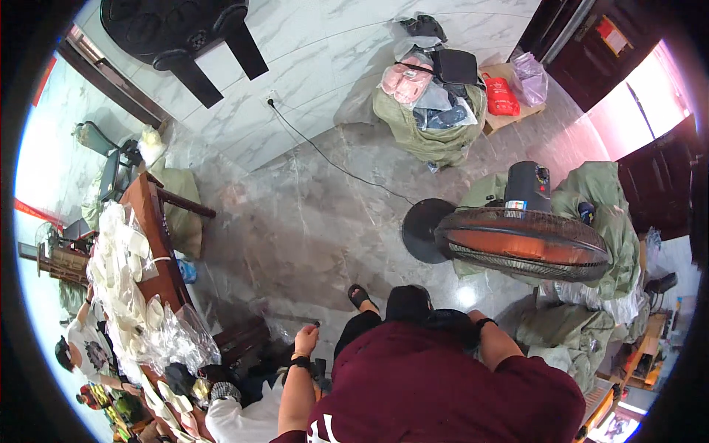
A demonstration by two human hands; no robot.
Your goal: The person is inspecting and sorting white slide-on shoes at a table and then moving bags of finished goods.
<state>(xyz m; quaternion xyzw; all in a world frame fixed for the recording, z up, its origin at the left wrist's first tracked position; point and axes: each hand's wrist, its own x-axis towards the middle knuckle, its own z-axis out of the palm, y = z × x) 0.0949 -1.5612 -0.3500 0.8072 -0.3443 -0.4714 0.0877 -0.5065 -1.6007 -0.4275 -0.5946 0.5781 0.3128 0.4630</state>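
Observation:
My left hand [306, 340] is raised beside my left thigh, with a black band on the wrist. Its fingers are curled closed, and a small dark tip shows at them; what it belongs to I cannot make out. My right hand [475, 317] rests low by my right hip, next to dark cloth, under a black wristband [485, 323]. The fingers of that hand are hidden. One sandalled foot [359, 297] shows on the tiled floor ahead of me.
On my left, a wooden table [167, 258] bears white shoes in clear plastic [125, 273]; people sit along it. A large fan [524, 244] stands at right, its cord [332, 164] crossing the floor to the wall. Green sacks [425, 140] stand beyond, more behind the fan.

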